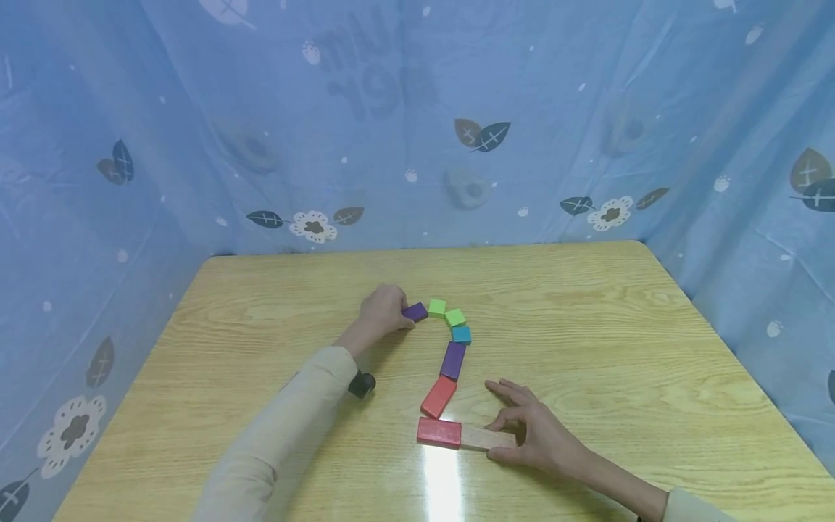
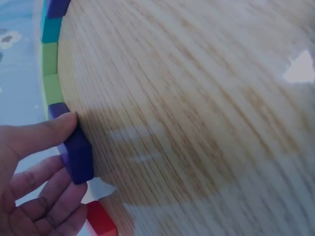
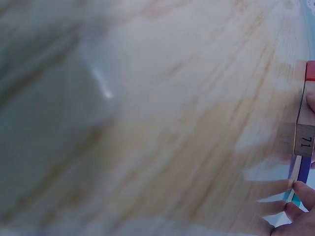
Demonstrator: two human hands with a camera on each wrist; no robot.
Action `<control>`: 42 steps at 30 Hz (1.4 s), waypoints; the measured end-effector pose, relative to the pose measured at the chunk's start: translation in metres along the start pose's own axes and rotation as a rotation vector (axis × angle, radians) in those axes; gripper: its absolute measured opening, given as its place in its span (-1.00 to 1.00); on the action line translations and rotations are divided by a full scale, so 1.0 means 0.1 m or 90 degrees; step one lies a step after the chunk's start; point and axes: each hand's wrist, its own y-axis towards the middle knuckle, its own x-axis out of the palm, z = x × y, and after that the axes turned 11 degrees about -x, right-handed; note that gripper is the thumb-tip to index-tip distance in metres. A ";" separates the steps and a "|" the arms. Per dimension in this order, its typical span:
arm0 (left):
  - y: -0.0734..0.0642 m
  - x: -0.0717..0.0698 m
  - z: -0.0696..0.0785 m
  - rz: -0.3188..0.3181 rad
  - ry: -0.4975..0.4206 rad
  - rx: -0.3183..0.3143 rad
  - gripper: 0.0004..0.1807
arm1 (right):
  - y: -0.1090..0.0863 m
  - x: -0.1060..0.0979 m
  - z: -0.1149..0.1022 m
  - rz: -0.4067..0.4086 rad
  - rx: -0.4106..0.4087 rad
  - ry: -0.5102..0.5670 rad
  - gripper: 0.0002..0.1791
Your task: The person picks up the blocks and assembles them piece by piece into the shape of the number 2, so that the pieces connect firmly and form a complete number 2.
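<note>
In the head view my left hand (image 1: 383, 308) pinches a purple block (image 1: 415, 312) by its left part, at the far end of a curved row. The left wrist view shows the thumb on one side of this purple block (image 2: 78, 152) and fingers behind it; a red block (image 2: 102, 218) peeks out under the lower fingers. My right hand (image 1: 538, 435) has thumb and index finger around the right end of a plain wooden block (image 1: 479, 438), other fingers stretched out. The right wrist view catches fingers (image 3: 302, 196) at its right edge, by a block face (image 3: 305, 140) marked 71.
Between the hands the row curves through two green blocks (image 1: 437, 308), a blue block (image 1: 461, 335), another purple block (image 1: 453, 360) and a slanted red block (image 1: 439, 396). A second red block (image 1: 439, 432) meets the wooden one. Blue patterned curtain (image 1: 404, 145) surrounds the wooden table (image 1: 587, 326).
</note>
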 end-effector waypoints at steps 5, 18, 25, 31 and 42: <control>0.01 0.02 -0.01 0.006 -0.005 0.000 -0.71 | 0.00 -0.01 0.00 0.005 -0.007 -0.003 -0.80; 0.07 -0.31 -0.28 -0.015 -0.148 0.040 -0.54 | 0.00 0.00 0.01 0.006 -0.001 -0.002 -0.80; 0.20 -0.34 -0.58 -0.117 -0.079 0.172 -0.51 | -0.01 -0.01 -0.01 0.012 -0.006 -0.005 -0.79; 0.25 -0.28 -0.64 -0.072 -0.026 0.221 -0.60 | -0.03 0.00 -0.01 0.013 -0.010 -0.003 -0.79; 0.27 -0.30 -0.76 -0.060 -0.005 0.239 -0.67 | -0.02 0.01 0.00 0.014 -0.012 0.007 -0.81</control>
